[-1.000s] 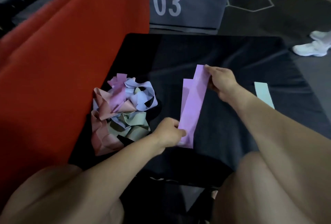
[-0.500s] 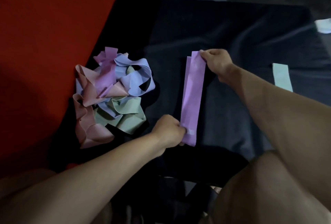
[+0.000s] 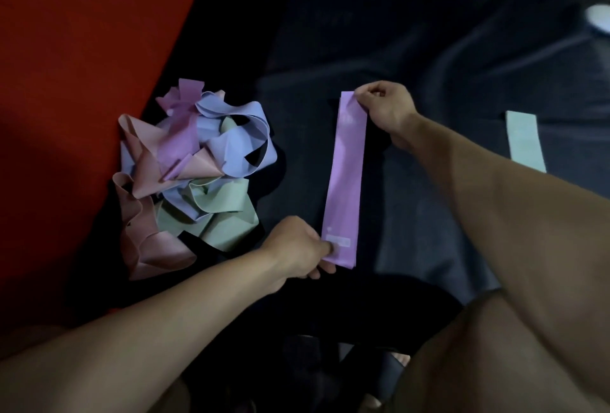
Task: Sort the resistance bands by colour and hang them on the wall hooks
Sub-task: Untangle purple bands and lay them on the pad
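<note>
At the centre of the dark cloth-covered counter (image 3: 429,59) a purple band (image 3: 345,178) lies flat and straight, its long axis running from about 12 o'clock down to 6 o'clock. The right hand (image 3: 386,107) pinches the far end of the strip between thumb and fingers, while the left hand (image 3: 297,247) grips the near end, where a pale label shows just beside the fingertips. A second layer of the same colour shows along the strip's left edge at the top and at its near end. Toward 9 o'clock from the strip, well apart from it, sits a tangled heap of bands (image 3: 194,175): purple at the top, lavender-blue loops on the right, pink folds on the left and bottom, sage green at the lower right. Beyond the heap, at 10 o'clock, a red padded surface (image 3: 82,49) borders the counter. Toward 3 o'clock, past the right forearm, a pale mint band (image 3: 525,140) lies flat on the cloth, its near end cut off by the arm
</note>
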